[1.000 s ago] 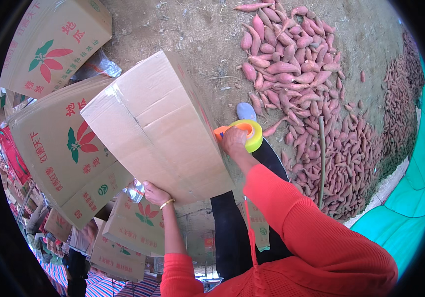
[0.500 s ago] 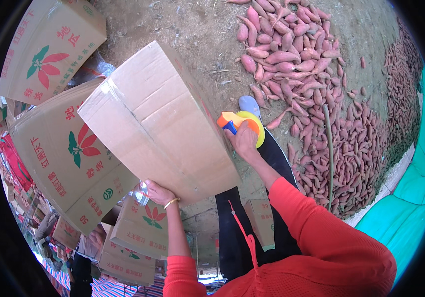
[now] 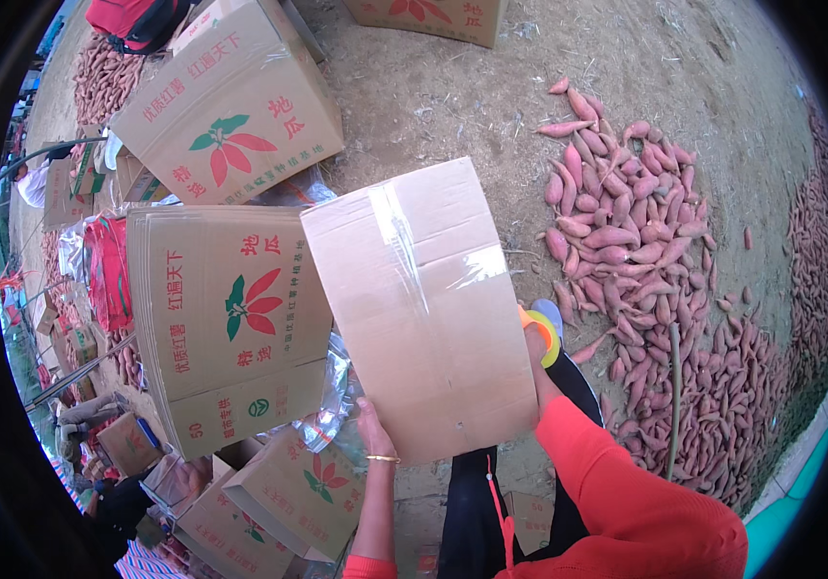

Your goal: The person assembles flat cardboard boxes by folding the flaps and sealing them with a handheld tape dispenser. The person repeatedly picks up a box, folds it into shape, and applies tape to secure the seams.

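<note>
A closed, plain-topped cardboard box [image 3: 433, 357] is tilted in front of me, clear tape running down its middle seam and a second strip crossing to its right edge. My left hand [image 3: 373, 431] grips the box at its lower left edge; some of its fingers are hidden. At the right edge, my right hand [image 3: 536, 347] is closed around a tape dispenser [image 3: 544, 333], orange with a yellow roll. The box hides part of that hand and dispenser.
Flattened printed cartons [image 3: 230, 309] stand stacked at left, with another carton [image 3: 230, 116] beyond. Behind the box's left side lies crumpled clear plastic [image 3: 337, 396]. At right, a heap of sweet potatoes [image 3: 645, 232] spreads over the soil, a pole [image 3: 674, 400] lying across it.
The box has turned more upright and its taped top now faces me, with a tape strip showing at the right edge. My view has shifted left. The dispenser is now partly behind the box.
</note>
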The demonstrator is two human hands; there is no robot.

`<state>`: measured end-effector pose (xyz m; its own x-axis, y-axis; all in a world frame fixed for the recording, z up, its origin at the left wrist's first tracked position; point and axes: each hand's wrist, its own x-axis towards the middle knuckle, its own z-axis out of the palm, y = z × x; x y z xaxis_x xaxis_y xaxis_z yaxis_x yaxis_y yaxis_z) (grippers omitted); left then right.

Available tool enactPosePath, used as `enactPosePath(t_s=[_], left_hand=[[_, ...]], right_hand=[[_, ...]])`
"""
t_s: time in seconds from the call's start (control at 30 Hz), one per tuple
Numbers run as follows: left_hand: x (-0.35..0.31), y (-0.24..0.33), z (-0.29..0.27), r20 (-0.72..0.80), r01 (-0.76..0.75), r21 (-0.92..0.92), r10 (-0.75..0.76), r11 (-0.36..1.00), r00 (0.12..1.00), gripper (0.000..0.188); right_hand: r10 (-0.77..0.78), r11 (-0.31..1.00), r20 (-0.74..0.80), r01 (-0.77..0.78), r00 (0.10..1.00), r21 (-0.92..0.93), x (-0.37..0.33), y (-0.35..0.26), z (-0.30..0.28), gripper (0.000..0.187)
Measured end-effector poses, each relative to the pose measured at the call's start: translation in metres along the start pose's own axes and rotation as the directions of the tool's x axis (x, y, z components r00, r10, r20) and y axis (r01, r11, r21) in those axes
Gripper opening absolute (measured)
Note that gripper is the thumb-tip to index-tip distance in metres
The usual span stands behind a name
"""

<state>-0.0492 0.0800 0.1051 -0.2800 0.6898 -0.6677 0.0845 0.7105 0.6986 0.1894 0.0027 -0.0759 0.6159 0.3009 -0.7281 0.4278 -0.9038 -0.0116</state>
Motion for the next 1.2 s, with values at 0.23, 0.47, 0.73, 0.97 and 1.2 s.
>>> enactPosePath(t_s=[0.23, 0.47, 0.73, 0.97, 1.2], left_hand=[[-0.118, 0.219, 0.013, 0.585, -0.758, 0.474, 0.483, 0.447, 0.651, 0.059], [-0.256, 0.393, 0.052, 0.828, -0.992, 0.118, 0.546, 0.054, 0.128, 0.073], [-0.386, 0.424, -0.002, 0.832, -0.987, 0.131, 0.552, -0.091, 0.06, 0.086], [-0.439, 0.423, -0.026, 0.746, -0.966, 0.144, 0.665, -0.216, -0.038, 0.084], [-0.389, 0.422, -0.195, -0.307, -0.62, 0.566, 0.837, 0.543, 0.452, 0.095]], right_hand=[[-0.212, 0.934, -0.048, 0.217, 0.976, 0.282, -0.082, 0.024, -0.128, 0.074], [-0.289, 0.69, -0.18, 0.335, 0.94, 0.642, -0.124, 0.068, -0.29, 0.074], [-0.547, 0.415, -0.135, 0.408, 0.826, 0.813, -0.178, 0.04, -0.379, 0.073], [-0.681, 0.325, -0.116, 0.441, 0.723, 0.837, -0.204, 0.015, -0.412, 0.072], [-0.735, 0.249, -0.159, 0.48, 0.659, 0.841, -0.2, -0.004, -0.442, 0.071]])
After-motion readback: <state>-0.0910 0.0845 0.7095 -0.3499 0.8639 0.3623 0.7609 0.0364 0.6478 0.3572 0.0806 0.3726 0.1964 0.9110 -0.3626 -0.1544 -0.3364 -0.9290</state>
